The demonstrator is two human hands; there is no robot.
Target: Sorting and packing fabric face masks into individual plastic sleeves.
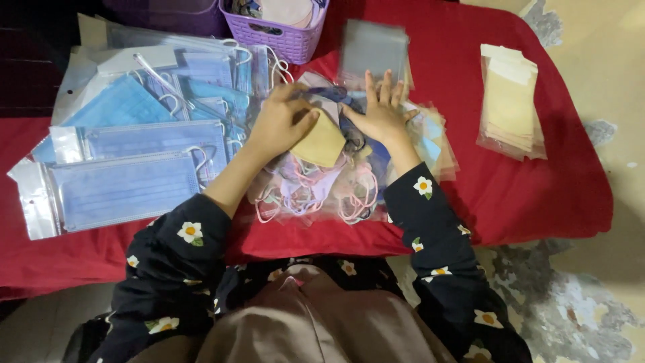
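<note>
Yellow folded cloth mask (321,141) sits atop the heap of loose pastel masks (316,188), pinched at its edge by the left hand (282,121). Beside it, the right hand (381,111) lies flat and unclenched, grasping nothing. Pressing the heap steady while lifting should, I judge, keep ear loops from snagging.

Head camera, looking steeply down from above the person's lap.

There is only this one view. It faces forward and down onto a red cloth (537,188) that fills most of the frame, close enough that both forearms run up from the bottom edge. A purple basket (282,37) is cut off at the top edge, and bare floor (605,269) shows at right.
</note>
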